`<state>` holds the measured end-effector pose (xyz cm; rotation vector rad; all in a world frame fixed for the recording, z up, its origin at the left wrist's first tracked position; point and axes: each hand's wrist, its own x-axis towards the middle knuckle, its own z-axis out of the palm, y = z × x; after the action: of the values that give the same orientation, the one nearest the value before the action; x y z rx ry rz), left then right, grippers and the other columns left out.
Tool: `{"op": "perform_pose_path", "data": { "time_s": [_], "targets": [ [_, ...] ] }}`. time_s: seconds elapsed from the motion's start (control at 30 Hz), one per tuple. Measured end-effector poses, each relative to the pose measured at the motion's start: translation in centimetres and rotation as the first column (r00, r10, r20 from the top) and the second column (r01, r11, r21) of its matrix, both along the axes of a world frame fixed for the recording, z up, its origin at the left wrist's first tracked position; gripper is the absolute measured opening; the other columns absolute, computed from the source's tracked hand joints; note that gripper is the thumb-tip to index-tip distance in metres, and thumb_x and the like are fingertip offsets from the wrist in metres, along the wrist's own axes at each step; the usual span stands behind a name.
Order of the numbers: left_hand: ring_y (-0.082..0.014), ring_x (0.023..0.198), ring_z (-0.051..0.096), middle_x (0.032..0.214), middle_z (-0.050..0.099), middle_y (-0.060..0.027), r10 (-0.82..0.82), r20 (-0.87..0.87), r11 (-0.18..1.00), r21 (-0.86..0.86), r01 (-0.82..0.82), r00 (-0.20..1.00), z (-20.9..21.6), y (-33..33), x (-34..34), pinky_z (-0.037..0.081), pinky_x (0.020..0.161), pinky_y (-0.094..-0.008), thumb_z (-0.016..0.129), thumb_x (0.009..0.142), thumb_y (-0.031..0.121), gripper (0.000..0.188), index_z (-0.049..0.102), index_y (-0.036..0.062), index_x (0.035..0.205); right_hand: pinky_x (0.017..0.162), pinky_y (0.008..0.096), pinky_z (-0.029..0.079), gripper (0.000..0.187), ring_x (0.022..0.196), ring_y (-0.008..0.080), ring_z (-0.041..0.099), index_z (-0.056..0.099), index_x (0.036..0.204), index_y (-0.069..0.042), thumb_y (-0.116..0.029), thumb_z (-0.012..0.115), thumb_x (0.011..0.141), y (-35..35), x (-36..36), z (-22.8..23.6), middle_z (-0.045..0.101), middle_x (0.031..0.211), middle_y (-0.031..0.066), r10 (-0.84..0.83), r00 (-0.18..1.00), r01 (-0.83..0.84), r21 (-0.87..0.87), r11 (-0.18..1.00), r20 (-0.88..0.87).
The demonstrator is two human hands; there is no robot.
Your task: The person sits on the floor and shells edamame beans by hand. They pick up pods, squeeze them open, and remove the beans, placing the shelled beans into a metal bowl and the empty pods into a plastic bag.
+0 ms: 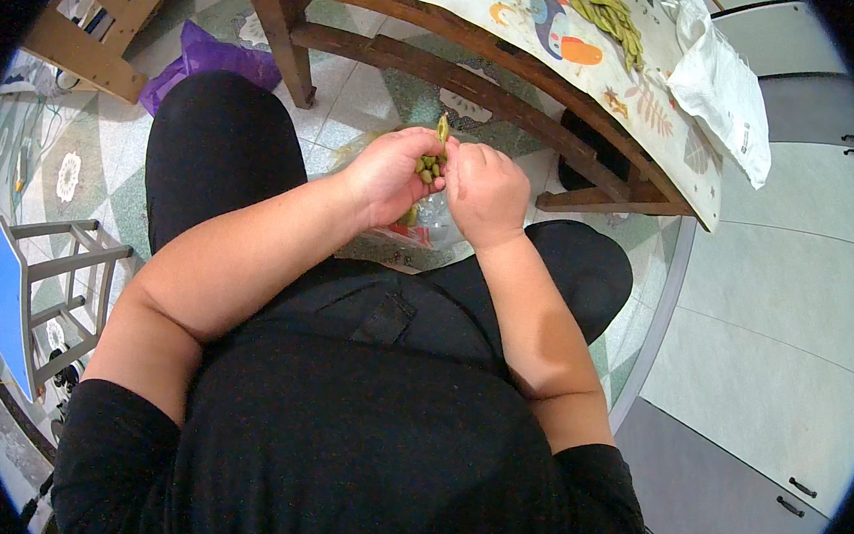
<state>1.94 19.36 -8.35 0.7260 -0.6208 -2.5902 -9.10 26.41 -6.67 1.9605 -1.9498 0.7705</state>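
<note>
Head view, read from the left edge: a small blue stool [13,300] stands on the patterned tile floor [360,96] at lower left, and a purple bag [208,57] lies crumpled at upper left beside a wooden table leg. Near the centre, the left hand [389,176] is curled partly closed, cupping several shelled green beans [428,165] in its palm, probably so they gather there rather than drop. Touching it, the right hand [488,194] is closed with thumb and fingertips pinching the green pod [443,128], which sticks up between both hands, as if being split open. Below the hands, between the knees, sits a clear plastic bag [428,222], seemingly placed to catch husks. At upper right, a heap of unshelled pods [607,15] rests on the table [525,44], next to a white plastic bag [722,84] hanging over its edge.
</note>
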Motion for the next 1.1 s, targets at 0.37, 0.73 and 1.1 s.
{"op": "perform_pose_path", "data": {
  "time_s": [0.37, 0.73, 1.1],
  "targets": [
    [-0.0146, 0.082, 0.050, 0.090, 0.055, -0.0041, -0.002, 0.010, 0.998, 0.056, 0.002, 1.000, 0.0, -0.1, 0.0, 0.040, 0.071, -0.0269, 0.043, 0.081, 0.011, 0.015, 0.052, 0.0044, 0.091, 0.044, 0.0349, 0.040, 0.021, 0.048, 0.0256, 0.051, 0.047, 0.058, -0.008, -0.016, 0.054, 0.076, 0.2, 0.0, 0.2, 0.050, 0.054, 0.0084, -0.064, 0.997, 0.065, 0.016, 0.998, -0.030],
    [-0.0156, 0.087, 0.051, 0.095, 0.054, -0.0059, 0.011, 0.087, 1.000, -0.006, -0.011, 0.996, -0.1, 0.0, -0.1, 0.042, 0.074, -0.0287, 0.046, 0.079, 0.005, 0.017, 0.050, 0.0027, 0.096, 0.050, 0.0341, 0.042, 0.009, 0.058, 0.0258, 0.054, 0.054, 0.071, -0.009, -0.017, 0.054, 0.075, 0.4, -0.5, 0.4, 0.054, 0.063, 0.0077, -0.083, 0.996, 0.080, 0.092, 0.993, 0.030],
    [-0.0147, 0.072, 0.051, 0.081, 0.053, -0.0067, -0.041, 0.106, 0.998, -0.044, 0.046, 0.994, -0.5, -0.8, 0.1, 0.043, 0.064, -0.0265, 0.044, 0.077, 0.004, 0.013, 0.050, 0.0001, 0.089, 0.057, 0.0311, 0.045, 0.009, 0.066, 0.0266, 0.056, 0.058, 0.081, -0.008, -0.013, 0.054, 0.075, 0.4, -0.4, -0.3, 0.058, 0.076, 0.0094, -0.078, 0.916, 0.053, 0.075, 0.996, 0.394]
  ]
}}
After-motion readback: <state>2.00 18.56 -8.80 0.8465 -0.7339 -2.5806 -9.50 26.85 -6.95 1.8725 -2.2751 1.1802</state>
